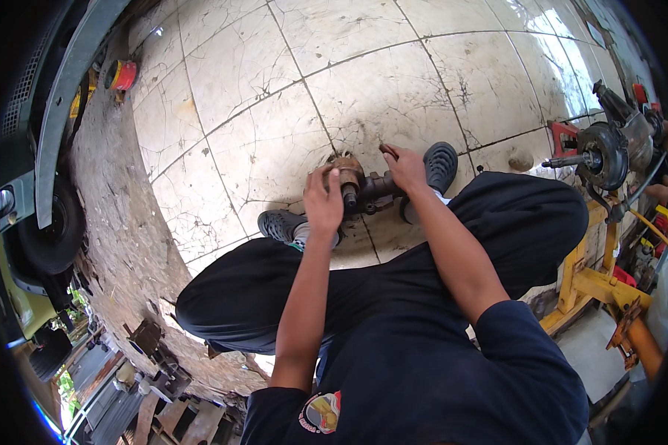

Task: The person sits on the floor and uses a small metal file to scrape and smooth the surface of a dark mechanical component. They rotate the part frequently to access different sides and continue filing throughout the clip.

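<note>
Steadying seems the step in hand, the left hand (322, 202) bent against a rusty-brown round metal part (348, 170), grip unclear, on white floor tiles (364, 81) between the dark-shod feet (441, 167), the right hand (408, 172) pinching a small dark-brown piece (387, 150); the next move likely needs firm left pressure.

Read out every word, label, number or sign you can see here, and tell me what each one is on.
No text reads clearly enough to quote.
Round badge on the dark shirt: lettering along its edge, too small and blurred to read.
Red and yellow can: any print is too small to tell.
Rusty metal part at the left hand: no lettering can be made out.
</note>
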{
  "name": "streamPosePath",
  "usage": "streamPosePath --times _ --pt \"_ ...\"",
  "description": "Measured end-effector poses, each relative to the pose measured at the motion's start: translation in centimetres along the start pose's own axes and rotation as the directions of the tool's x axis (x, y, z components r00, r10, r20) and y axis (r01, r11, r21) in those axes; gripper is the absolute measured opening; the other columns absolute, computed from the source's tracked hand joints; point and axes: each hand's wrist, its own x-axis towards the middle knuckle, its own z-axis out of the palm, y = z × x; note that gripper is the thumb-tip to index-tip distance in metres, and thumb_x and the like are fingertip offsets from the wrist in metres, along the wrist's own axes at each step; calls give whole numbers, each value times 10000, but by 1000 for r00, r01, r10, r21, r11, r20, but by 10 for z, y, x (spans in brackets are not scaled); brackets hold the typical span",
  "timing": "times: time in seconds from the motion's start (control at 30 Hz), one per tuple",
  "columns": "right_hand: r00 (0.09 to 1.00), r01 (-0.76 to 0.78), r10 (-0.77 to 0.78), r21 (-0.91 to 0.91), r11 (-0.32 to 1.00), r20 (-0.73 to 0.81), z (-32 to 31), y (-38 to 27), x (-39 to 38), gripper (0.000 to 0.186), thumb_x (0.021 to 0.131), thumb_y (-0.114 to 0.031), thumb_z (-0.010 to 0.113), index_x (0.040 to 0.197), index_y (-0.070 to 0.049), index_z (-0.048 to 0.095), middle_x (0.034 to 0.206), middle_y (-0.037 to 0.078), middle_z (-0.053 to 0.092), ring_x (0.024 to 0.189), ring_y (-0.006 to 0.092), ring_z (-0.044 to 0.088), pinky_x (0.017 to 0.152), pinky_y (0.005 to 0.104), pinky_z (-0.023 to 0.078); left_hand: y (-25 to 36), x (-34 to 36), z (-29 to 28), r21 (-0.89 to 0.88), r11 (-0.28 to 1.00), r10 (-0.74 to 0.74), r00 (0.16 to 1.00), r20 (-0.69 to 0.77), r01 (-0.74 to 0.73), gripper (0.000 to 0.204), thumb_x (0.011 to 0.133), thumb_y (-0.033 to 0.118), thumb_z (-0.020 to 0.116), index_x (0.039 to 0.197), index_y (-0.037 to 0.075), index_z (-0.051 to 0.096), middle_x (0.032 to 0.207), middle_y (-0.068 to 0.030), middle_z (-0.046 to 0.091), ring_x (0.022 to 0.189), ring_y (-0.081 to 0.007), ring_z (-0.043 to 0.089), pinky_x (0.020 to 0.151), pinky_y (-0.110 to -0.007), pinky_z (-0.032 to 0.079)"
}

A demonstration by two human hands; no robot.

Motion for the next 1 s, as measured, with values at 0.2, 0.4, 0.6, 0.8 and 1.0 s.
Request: streamPosePath --times 0.2,0.4,0.6,0.8,1.0 --pt "905 401 -357 -180 898 233 30 31 -5 305 1041 -281 563 1244 -155 753 995 213 726 920 433 651 858 524 540 1 -3 54 -49 995 -87 993 -86 83 341 1089 286 517 1087 -10 685 1040 -229 688 1028 -430 635 937 -508 490" --pt "851 481 -439 -93 872 289 19 22 -15 249 977 -229 639 1038 -61 811 892 167 759 923 395 629 879 484 536 -9 -1 62 117 991 69 993 -97 -57 353 1092 251 491 980 -11 699 978 -226 683 974 -433 621 920 -509 477" --pt "826 533 -424 -271 801 372 59 28 24 196 931 -212 677 903 -83 822 872 149 752 933 364 653 801 497 536 -1 -3 62 126 991 58 992 -111 -44 391 1083 268 513 898 -15 710 948 -222 681 952 -431 617 905 -505 476" --pt "737 592 -322 -339 731 594 51 26 24 231 970 -239 638 911 -93 806 919 109 757 921 348 679 809 444 525 -3 -3 58 136 991 30 993 -116 -14 383 1068 285 548 906 -17 721 954 -226 687 959 -426 624 912 -502 477" --pt "591 747 -326 -348 567 738 42 27 36 265 1029 -245 540 1059 -168 792 945 111 766 853 338 707 803 472 539 1 -2 59 119 992 44 993 -106 -31 386 1064 288 559 890 -19 715 961 -227 690 972 -425 627 926 -501 478"
